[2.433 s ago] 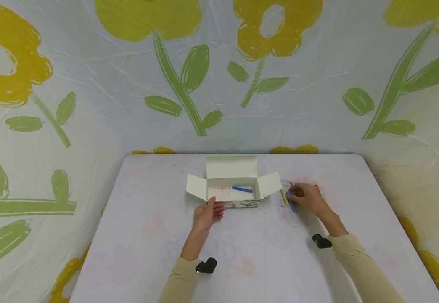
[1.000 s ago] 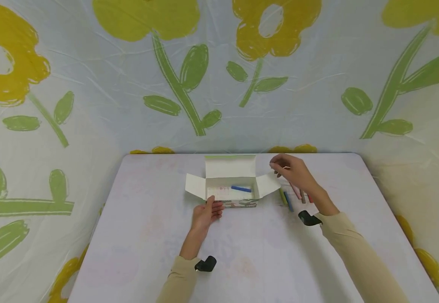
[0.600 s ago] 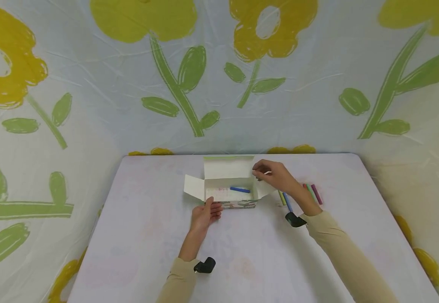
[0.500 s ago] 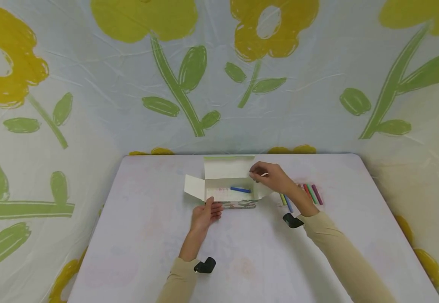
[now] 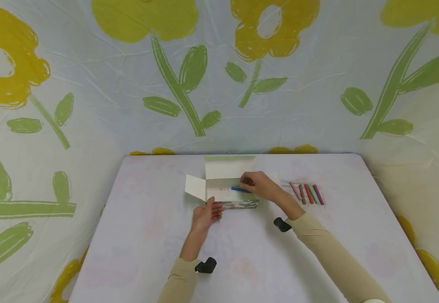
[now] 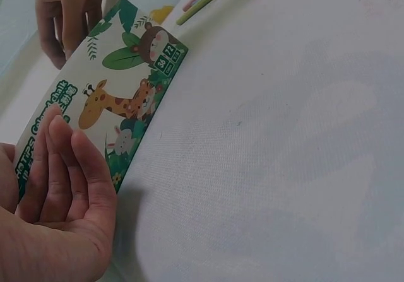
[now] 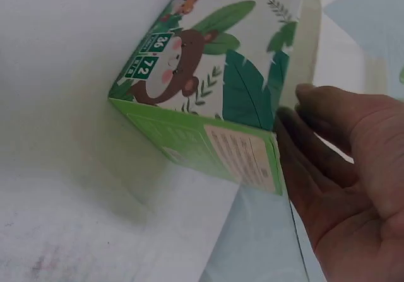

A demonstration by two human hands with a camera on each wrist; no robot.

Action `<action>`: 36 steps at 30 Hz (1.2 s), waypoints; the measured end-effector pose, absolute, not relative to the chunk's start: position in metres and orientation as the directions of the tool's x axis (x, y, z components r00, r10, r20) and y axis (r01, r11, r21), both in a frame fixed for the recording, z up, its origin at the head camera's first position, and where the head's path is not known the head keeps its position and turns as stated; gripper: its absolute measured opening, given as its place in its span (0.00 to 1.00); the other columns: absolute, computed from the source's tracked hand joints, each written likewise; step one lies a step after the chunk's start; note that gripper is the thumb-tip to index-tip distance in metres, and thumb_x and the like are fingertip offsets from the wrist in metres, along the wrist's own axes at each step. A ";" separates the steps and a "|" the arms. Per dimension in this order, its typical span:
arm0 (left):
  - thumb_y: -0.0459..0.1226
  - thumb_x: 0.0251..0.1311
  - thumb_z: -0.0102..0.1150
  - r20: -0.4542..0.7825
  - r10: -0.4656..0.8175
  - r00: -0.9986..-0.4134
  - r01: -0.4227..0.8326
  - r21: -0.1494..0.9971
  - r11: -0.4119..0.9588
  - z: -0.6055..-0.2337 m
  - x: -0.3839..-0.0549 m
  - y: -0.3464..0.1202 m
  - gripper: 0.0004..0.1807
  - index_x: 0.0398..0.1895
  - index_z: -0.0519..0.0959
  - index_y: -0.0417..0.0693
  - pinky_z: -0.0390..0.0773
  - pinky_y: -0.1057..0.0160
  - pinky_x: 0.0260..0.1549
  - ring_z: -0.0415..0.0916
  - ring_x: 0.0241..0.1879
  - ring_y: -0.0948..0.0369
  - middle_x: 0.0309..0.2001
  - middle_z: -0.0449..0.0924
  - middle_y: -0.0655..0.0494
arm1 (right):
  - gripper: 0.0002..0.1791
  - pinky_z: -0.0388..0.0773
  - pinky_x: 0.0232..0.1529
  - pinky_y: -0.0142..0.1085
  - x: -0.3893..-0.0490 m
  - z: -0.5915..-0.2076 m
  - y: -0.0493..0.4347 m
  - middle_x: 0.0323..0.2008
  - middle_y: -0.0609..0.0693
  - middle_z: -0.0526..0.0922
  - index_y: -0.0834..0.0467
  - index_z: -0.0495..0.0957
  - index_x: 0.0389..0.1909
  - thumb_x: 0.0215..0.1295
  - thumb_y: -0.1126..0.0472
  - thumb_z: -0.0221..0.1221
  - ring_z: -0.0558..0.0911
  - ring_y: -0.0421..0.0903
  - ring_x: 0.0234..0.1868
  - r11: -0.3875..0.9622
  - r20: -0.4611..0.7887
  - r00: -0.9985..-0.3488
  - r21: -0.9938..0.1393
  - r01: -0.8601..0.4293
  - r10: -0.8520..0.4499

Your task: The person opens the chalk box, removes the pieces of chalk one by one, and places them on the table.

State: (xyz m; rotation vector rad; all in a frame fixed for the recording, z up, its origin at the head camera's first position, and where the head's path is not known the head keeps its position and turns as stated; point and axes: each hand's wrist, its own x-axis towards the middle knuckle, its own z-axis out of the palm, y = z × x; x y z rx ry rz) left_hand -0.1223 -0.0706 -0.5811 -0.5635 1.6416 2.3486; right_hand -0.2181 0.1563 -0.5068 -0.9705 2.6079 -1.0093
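An opened cardboard chalk box point(image 5: 246, 204), its front printed with cartoon animals, stands near the back middle of the table. On its floor lies one blue chalk stick point(image 5: 237, 189). My right hand point(image 5: 262, 185) reaches over the box's right end, fingers curved down inside and fingertips right at that stick's right end. The box wall hides those fingertips in the right wrist view. My left hand point(image 5: 203, 214) rests at the box's front left, thumb up at the rim. In the left wrist view its fingers point(image 6: 57, 168) lie straight along the printed front, palm side showing.
Right of the box, a row of chalk sticks lies on the table: pink point(image 5: 294, 190), brown point(image 5: 302, 194), red point(image 5: 309, 194), green point(image 5: 313, 192) and purple point(image 5: 318, 194). A yellow-green stick point(image 6: 197, 7) shows in the left wrist view. The box's left flap point(image 5: 195, 186) sticks outward.
My right hand has left the chalk sticks on the right, crossed the right flap and lowered into the box. My left hand and the blue stick in the box have stayed put.
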 end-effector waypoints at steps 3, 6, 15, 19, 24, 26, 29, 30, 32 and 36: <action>0.46 0.78 0.53 -0.432 -0.043 -0.901 -0.390 0.849 -0.356 -0.582 -0.123 -0.070 0.27 0.45 0.82 0.24 0.82 0.68 0.32 0.81 0.28 0.64 0.31 0.87 0.50 | 0.07 0.83 0.40 0.43 -0.218 -0.510 0.149 0.35 0.55 0.85 0.69 0.81 0.44 0.69 0.70 0.64 0.83 0.49 0.36 0.570 0.067 -0.752 -0.610 -0.551 -0.655; 0.46 0.77 0.54 -0.429 -0.045 -0.902 -0.386 0.850 -0.359 -0.583 -0.123 -0.070 0.27 0.44 0.82 0.24 0.83 0.68 0.32 0.81 0.28 0.64 0.31 0.87 0.50 | 0.06 0.79 0.35 0.40 -0.217 -0.513 0.143 0.32 0.54 0.83 0.70 0.80 0.42 0.67 0.72 0.64 0.78 0.46 0.32 0.598 0.040 -0.744 -0.568 -0.566 -0.666; 0.47 0.77 0.55 -0.426 -0.049 -0.903 -0.382 0.851 -0.361 -0.583 -0.123 -0.071 0.26 0.42 0.84 0.26 0.84 0.67 0.32 0.82 0.28 0.64 0.31 0.87 0.50 | 0.08 0.71 0.30 0.39 -0.214 -0.522 0.126 0.26 0.52 0.77 0.63 0.76 0.30 0.70 0.72 0.61 0.71 0.45 0.27 0.775 -0.118 -0.790 -0.326 -0.542 -0.602; 0.47 0.76 0.55 -0.418 -0.050 -0.907 -0.373 0.854 -0.363 -0.583 -0.122 -0.071 0.26 0.40 0.84 0.27 0.84 0.67 0.32 0.82 0.28 0.64 0.31 0.87 0.50 | 0.09 0.75 0.30 0.44 -0.211 -0.522 0.121 0.26 0.57 0.80 0.64 0.76 0.27 0.68 0.74 0.60 0.76 0.49 0.26 0.780 -0.058 -0.792 -0.230 -0.582 -0.608; 0.47 0.77 0.55 -0.414 -0.049 -0.909 -0.370 0.855 -0.363 -0.584 -0.122 -0.071 0.27 0.41 0.84 0.26 0.83 0.67 0.31 0.82 0.27 0.64 0.30 0.87 0.50 | 0.09 0.80 0.28 0.47 -0.208 -0.523 0.119 0.25 0.59 0.81 0.64 0.76 0.25 0.64 0.75 0.62 0.82 0.54 0.27 0.756 0.063 -0.760 -0.074 -0.650 -0.647; 0.47 0.77 0.55 -0.413 -0.047 -0.910 -0.370 0.857 -0.357 -0.584 -0.123 -0.071 0.27 0.43 0.83 0.24 0.83 0.67 0.31 0.82 0.27 0.64 0.31 0.87 0.49 | 0.09 0.81 0.28 0.47 -0.207 -0.525 0.118 0.25 0.58 0.82 0.64 0.77 0.24 0.63 0.74 0.63 0.83 0.54 0.27 0.749 0.090 -0.748 -0.017 -0.662 -0.658; 0.47 0.77 0.54 -0.410 -0.044 -0.911 -0.369 0.860 -0.353 -0.583 -0.122 -0.071 0.28 0.45 0.83 0.23 0.83 0.67 0.31 0.82 0.27 0.64 0.32 0.88 0.47 | 0.10 0.81 0.27 0.45 -0.206 -0.525 0.117 0.25 0.57 0.81 0.62 0.77 0.23 0.62 0.74 0.64 0.82 0.52 0.27 0.736 0.104 -0.730 0.048 -0.675 -0.676; 0.47 0.77 0.55 -0.409 -0.044 -0.911 -0.369 0.860 -0.352 -0.583 -0.122 -0.072 0.28 0.45 0.82 0.23 0.83 0.67 0.31 0.82 0.28 0.64 0.33 0.88 0.47 | 0.10 0.81 0.27 0.45 -0.206 -0.524 0.117 0.25 0.56 0.81 0.62 0.77 0.23 0.62 0.74 0.64 0.82 0.52 0.27 0.730 0.107 -0.723 0.063 -0.680 -0.683; 0.48 0.77 0.54 -0.404 -0.039 -0.914 -0.365 0.861 -0.353 -0.583 -0.122 -0.072 0.29 0.46 0.82 0.22 0.83 0.67 0.32 0.82 0.28 0.64 0.34 0.88 0.46 | 0.10 0.81 0.26 0.44 -0.206 -0.524 0.116 0.25 0.56 0.81 0.62 0.78 0.23 0.63 0.73 0.64 0.82 0.51 0.26 0.718 0.103 -0.711 0.088 -0.690 -0.696; 0.48 0.78 0.53 -0.396 -0.032 -0.918 -0.360 0.865 -0.350 -0.583 -0.123 -0.072 0.29 0.46 0.82 0.22 0.83 0.66 0.33 0.82 0.28 0.64 0.34 0.88 0.47 | 0.09 0.81 0.26 0.43 -0.208 -0.523 0.115 0.26 0.56 0.82 0.63 0.79 0.25 0.64 0.73 0.64 0.82 0.51 0.27 0.704 0.077 -0.700 0.096 -0.703 -0.710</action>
